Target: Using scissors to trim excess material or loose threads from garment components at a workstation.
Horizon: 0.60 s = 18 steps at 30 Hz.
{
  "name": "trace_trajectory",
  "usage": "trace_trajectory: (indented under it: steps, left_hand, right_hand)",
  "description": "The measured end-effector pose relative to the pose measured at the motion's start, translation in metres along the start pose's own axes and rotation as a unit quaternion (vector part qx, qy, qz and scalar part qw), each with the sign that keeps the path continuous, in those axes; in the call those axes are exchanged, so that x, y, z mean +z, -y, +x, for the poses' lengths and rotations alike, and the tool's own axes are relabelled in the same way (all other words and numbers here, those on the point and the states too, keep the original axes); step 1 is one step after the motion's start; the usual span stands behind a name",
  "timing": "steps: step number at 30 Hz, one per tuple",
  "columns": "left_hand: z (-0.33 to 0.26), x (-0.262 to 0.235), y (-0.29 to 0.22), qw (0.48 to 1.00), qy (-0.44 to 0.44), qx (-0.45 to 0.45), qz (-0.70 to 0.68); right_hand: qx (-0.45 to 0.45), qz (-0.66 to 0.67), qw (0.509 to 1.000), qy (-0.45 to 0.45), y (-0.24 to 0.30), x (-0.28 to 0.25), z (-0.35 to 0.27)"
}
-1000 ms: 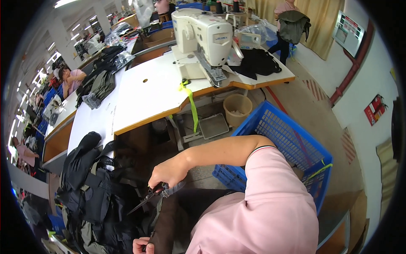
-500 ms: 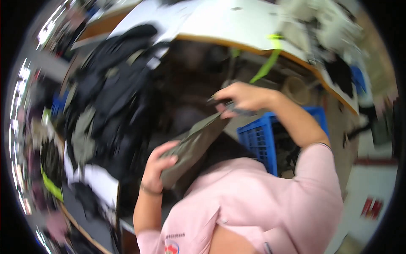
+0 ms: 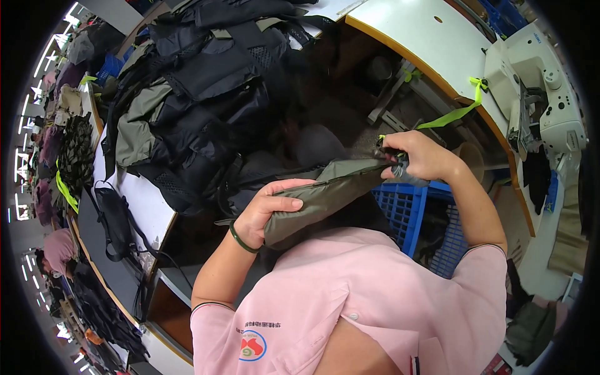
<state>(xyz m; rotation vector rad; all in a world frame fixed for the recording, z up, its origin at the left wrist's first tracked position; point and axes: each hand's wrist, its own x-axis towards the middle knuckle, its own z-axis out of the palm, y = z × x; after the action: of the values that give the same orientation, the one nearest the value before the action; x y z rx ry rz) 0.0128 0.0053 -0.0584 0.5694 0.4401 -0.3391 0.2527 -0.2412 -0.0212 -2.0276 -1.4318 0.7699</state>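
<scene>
Pinching long olive-grey fabric piece (image 3: 331, 201) by left end, your left hand (image 3: 262, 214) sat mid-frame; piece slanted up rightward to your right hand (image 3: 425, 154), curled round dark-handled scissors (image 3: 391, 152).

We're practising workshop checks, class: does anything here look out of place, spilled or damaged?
Nothing looks spilled or plainly damaged. Slightly odd: a yellow strip dangles off the table, where it might snag, and the bags lie in a jumbled heap rather than neatly stacked.

Ceiling lights (image 3: 45, 57) glow far left of a white, yellow-edged table (image 3: 437, 47).
</scene>
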Motion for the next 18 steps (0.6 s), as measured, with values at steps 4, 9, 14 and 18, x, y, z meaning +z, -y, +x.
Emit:
trace_trajectory:
  steps: [4, 9, 14, 18]
  left_hand:
    - [-0.001, 0.002, -0.001, 1.0, 0.0, -0.005, 0.005]
    - [0.001, 0.006, -0.001, 0.999, 0.021, -0.014, 0.029]
    - [0.001, 0.008, 0.002, 0.999, -0.004, -0.011, 0.03]
    - [0.0, 0.007, 0.003, 0.999, 0.014, -0.012, 0.043]
  right_hand:
    - [-0.034, -0.087, 0.995, 0.032, 0.012, -0.008, 0.002]
    - [-0.039, -0.162, 0.983, 0.079, 0.024, -0.017, 0.006]
    - [-0.049, -0.167, 0.981, 0.089, 0.033, -0.018, 0.008]
    - [-0.052, -0.172, 0.981, 0.077, 0.032, -0.015, 0.006]
